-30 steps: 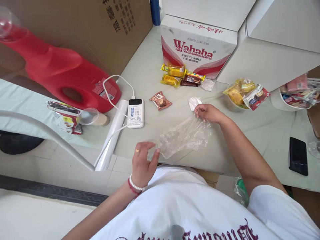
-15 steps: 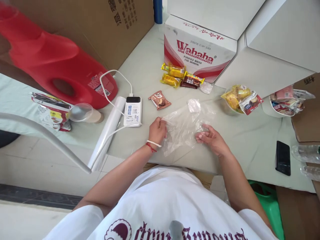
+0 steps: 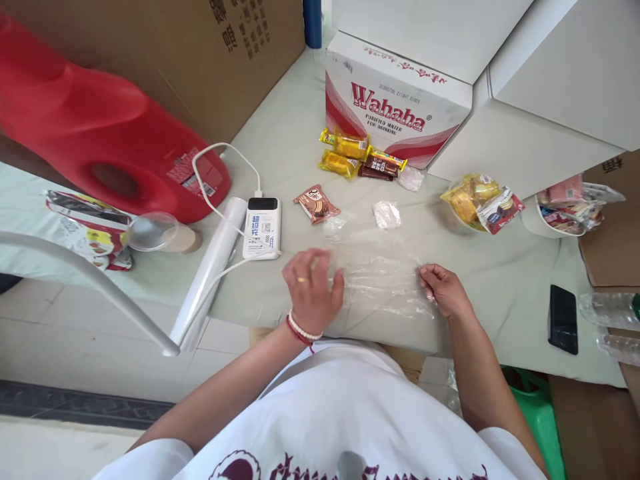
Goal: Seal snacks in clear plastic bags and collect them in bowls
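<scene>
A clear plastic bag (image 3: 383, 273) lies spread on the table in front of me, thin and wrinkled. My right hand (image 3: 443, 288) pinches its right edge between thumb and fingers. At the bag's left side is my left hand (image 3: 316, 283), its fingers loosely bent and apart, a little blurred; nothing shows in its grasp. Beyond the bag's far edge lie a brown wrapped snack (image 3: 317, 204) and a crumpled white piece (image 3: 387, 215), perhaps tissue or plastic.
To the left are a white power bank (image 3: 263, 228) with a cable, a white roll (image 3: 213, 270), a plastic cup (image 3: 160, 233) and a red jug (image 3: 125, 133). Yellow-wrapped snacks (image 3: 343, 160) lie before a Wahaba-style carton (image 3: 395, 107). Snack bowls (image 3: 463, 210) and a phone (image 3: 563, 320) are rightward.
My left hand has let go of the bag's left side and opened. My right hand has moved slightly right and down, and the bag lies flatter and wider.
</scene>
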`<state>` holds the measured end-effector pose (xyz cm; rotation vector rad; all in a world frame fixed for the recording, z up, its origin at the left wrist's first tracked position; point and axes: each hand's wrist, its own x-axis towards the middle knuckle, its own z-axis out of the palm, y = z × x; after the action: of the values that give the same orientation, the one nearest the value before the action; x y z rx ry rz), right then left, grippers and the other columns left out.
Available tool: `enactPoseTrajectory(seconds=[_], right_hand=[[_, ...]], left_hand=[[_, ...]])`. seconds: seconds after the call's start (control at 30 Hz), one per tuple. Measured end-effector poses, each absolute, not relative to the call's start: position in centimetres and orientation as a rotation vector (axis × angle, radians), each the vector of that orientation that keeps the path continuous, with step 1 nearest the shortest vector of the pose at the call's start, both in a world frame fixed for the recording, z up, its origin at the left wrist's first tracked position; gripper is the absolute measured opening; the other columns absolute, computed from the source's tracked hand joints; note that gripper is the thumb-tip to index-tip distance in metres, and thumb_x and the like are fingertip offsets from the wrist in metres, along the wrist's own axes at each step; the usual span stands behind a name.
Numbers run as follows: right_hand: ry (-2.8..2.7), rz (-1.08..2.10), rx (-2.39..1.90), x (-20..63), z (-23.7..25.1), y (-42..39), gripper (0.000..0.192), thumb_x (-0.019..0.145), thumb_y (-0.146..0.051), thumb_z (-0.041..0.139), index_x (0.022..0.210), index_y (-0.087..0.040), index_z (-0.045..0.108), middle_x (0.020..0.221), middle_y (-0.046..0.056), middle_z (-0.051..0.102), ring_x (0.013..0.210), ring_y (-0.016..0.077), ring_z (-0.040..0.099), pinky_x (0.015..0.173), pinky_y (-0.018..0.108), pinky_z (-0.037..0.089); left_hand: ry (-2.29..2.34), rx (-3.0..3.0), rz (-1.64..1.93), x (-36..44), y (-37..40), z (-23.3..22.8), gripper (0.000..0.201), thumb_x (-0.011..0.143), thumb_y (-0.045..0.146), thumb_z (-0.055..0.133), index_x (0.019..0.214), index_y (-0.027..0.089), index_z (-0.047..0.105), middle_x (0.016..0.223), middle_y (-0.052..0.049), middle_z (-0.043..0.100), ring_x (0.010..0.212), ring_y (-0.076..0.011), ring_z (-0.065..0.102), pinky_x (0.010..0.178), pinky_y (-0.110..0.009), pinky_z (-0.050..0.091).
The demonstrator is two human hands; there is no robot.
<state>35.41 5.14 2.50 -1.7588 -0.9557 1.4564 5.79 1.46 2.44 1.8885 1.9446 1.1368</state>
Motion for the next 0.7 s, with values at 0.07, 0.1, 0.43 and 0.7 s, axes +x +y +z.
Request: enactPoseTrajectory(seconds=[0.07, 0.1, 0.43, 0.7], right_hand=[[-0.99, 1.449, -1.756, 35.3, 2.2, 4.8, 0.047, 0.07, -0.065, 0.082, 0.078, -0.022, 0.064, 0.06, -0.004, 0.057, 0.041, 0.0084, 0.039, 0.037, 0.025, 0.032], [-0.995, 1.441, -1.771, 35.5, 2.0, 4.5, 0.048, 0.073, -0.067, 0.078, 0.077, -0.022, 0.064, 0.06, -0.003, 0.057, 0.041, 0.0094, 0.04, 0.037, 0.025, 0.033], [-1.601, 0.486, -2.079, 37.7, 5.6, 6.4, 0.029, 0.093, -0.054, 0.058, 0.086, -0.028, 0.067, 0.075, 0.005, 0.069, 0.066, 0.0234, 0.061, 0.064, 0.036, 0.048], [-2.397, 0.149, -1.641, 26.8, 5.3, 28.5, 0.034, 0.094, -0.029, 0.054, 0.122, -0.015, 0.068, 0.123, 0.018, 0.066, 0.12, 0.0381, 0.052, 0.104, 0.051, 0.043]], left_hand=[[1.7, 2.154, 0.948, 6.1, 1.3, 2.3, 0.033, 0.094, 0.026, 0.056, 0.125, 0.026, 0.067, 0.13, -0.014, 0.068, 0.136, -0.033, 0.054, 0.119, -0.055, 0.03], [1.594, 2.229, 0.827, 6.1, 1.6, 2.1, 0.036, 0.096, 0.025, 0.054, 0.129, 0.028, 0.067, 0.136, -0.013, 0.067, 0.14, -0.0316, 0.052, 0.122, -0.055, 0.027], [1.602, 2.357, 0.321, 2.5, 1.9, -0.5, 0.067, 0.098, 0.055, 0.053, 0.157, 0.024, 0.046, 0.17, -0.02, 0.025, 0.159, -0.0373, 0.025, 0.125, -0.069, 0.006], [1.583, 2.368, 0.277, 2.3, 1.6, -0.1, 0.066, 0.097, 0.055, 0.054, 0.156, 0.026, 0.046, 0.17, -0.019, 0.026, 0.158, -0.0369, 0.027, 0.126, -0.069, 0.008]])
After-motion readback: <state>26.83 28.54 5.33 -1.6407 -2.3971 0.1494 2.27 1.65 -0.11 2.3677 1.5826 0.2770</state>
